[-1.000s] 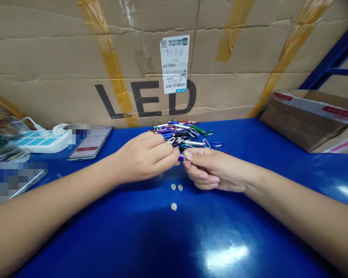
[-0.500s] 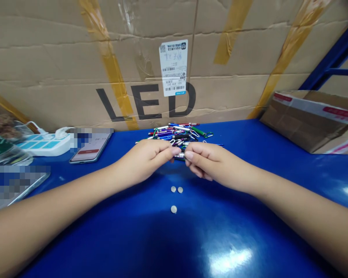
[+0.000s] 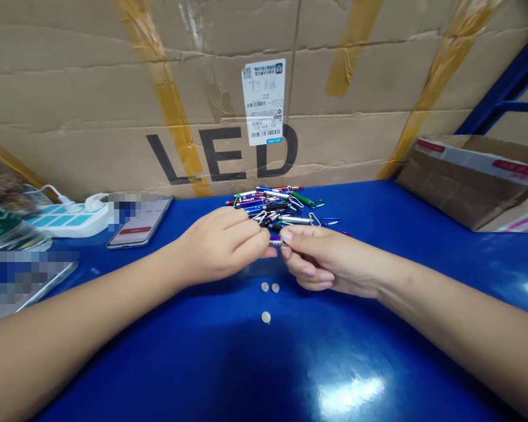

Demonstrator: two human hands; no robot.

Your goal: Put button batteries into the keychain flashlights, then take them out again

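Between my two hands is a small purple and silver keychain flashlight [image 3: 275,241], mostly covered by the fingers. My left hand [image 3: 226,243] is closed around its left end, knuckles upward. On its right end, the thumb and index finger of my right hand [image 3: 314,255] pinch it, with the other fingers curled below. On the table nearer to me lie three silver button cells: two side by side [image 3: 270,287] and one lower [image 3: 266,317]. Just behind my hands lies a pile of colourful metal keychain flashlights [image 3: 268,205] with carabiner clips.
A large cardboard box [image 3: 334,146] stands behind the blue table [image 3: 193,363]. To the left are a phone [image 3: 141,225], a white power strip [image 3: 70,220], another flat device [image 3: 30,287] and a clear container [image 3: 13,231]. An open carton [image 3: 457,187] is at the right.
My left hand has rolled over, from a thumb-side pinch to knuckles up around the flashlight. My right hand has turned slightly, showing more of its fingers. The button cells have not moved.
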